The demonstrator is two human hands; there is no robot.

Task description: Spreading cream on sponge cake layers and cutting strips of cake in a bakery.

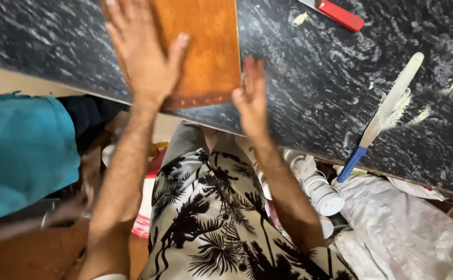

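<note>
**Two open hands on an orange-brown board at the edge of a dark stone bench**

The wooden board (200, 46) lies flat on the black, white-veined bench (309, 78), its near edge just short of the bench's front edge. It is a thin rectangular panel with a warm orange-brown, slightly glossy face; the colour darkens toward the near edge, where small dark specks and a worn band show. Its far end runs out of the top of the view.

The left hand (143, 57) rests palm-down on the board's left part, fingers spread and stretched out flat; its grip is fully open and closes on nothing. The right hand (251, 96) stands on edge beside the board's near right corner, fingers straight and together, touching or almost touching the board's side; its grip is open too, with nothing clasped.

To the right on the bench lies a long putty knife (387, 111) with a pale, paste-smeared blade and a blue handle that juts past the bench edge. Pale smears of paste (423, 115) mark the stone near it. A red-handled tool (340, 14) lies near the top edge. Below the bench are white round containers (326, 198), white sheeting (407, 228), and the person's palm-print shirt (211, 223). At the left, another person in a teal garment (22, 155) stands close.
</note>
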